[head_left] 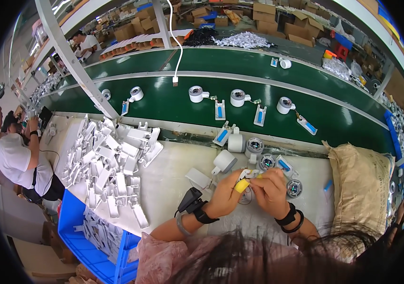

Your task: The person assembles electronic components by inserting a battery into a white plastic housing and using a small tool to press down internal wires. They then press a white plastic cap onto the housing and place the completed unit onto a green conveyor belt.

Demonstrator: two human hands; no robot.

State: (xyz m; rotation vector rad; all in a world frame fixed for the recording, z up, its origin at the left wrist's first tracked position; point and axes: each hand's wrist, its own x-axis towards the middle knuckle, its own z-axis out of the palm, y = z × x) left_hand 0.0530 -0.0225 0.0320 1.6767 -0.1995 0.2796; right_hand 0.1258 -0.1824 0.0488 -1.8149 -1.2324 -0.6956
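Observation:
My left hand [226, 193] is closed on a small white plastic part [248, 173], with a yellow wrap [242, 185] showing at the thumb. Against it, my right hand [271, 190] pinches with its fingertips; what lies between them is too small to make out. A thin wire loop hangs below the fingers. Just beyond my hands stand white round housings [224, 161] and round units with dark glassy faces [267, 162]. One more dark-faced unit [294, 188] lies beside my right wrist. A white tray with a blue cell [285, 164] rests behind the right hand.
A heap of white plastic covers [112, 156] spreads over the table's left, above a blue bin [81, 241] of similar pieces. A brown sack [360, 184] stands at the right. Beyond runs a green conveyor [159, 97] carrying several wired round units. A white cable [179, 52] hangs above it.

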